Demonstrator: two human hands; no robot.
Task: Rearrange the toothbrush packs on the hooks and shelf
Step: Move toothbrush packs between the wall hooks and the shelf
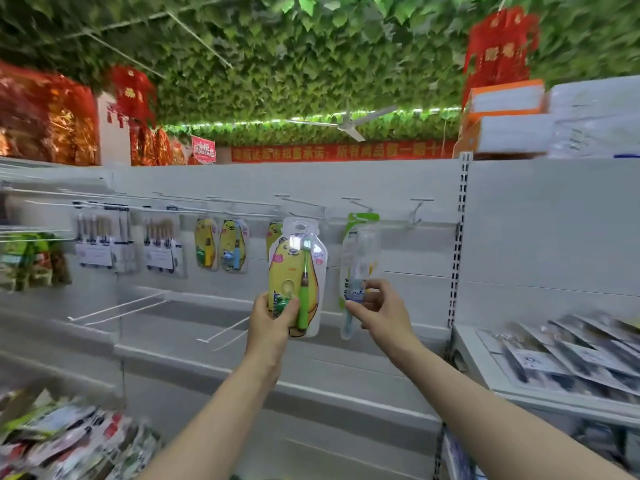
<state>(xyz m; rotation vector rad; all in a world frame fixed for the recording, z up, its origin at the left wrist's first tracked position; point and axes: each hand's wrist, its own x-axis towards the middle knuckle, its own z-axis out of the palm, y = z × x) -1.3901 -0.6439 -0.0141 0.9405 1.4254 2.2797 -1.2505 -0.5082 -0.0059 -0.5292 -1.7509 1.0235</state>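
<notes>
1. My left hand [273, 322] grips the yellow pack [294, 271] low down, thumb curled across its front and fingers behind it.
2. That pack stands upright in front of the back panel [554, 220], and a green brush [304, 289] shows through its blister. Its hang hole sits just below the hooks [420, 201]. I cannot tell whether a hook passes through it.
3. My right hand [381, 306] pinches the slim pack [358, 251] near its lower end, between thumb and fingertips.
4. The slim pack is clear with a green top. It hangs upright just right of the yellow pack, not touching it. I cannot tell whether its top is on a hook.
5. To the left, more packs hang along the same row. One yellow edge shows behind the held pack, then come two bear packs [221, 245] side by side. Further left are two multi-brush sets [104, 240].
6. Below them runs the white shelf [194, 355], with wire prongs [114, 308] jutting out above it.
7. In the right bay, flat packs [571, 355] lie overlapping on a sloped tray. A loose pile [69, 441] of packs sits at lower left.
8. Motion blur smears the edges of the view, so I cannot read the print on any pack.
</notes>
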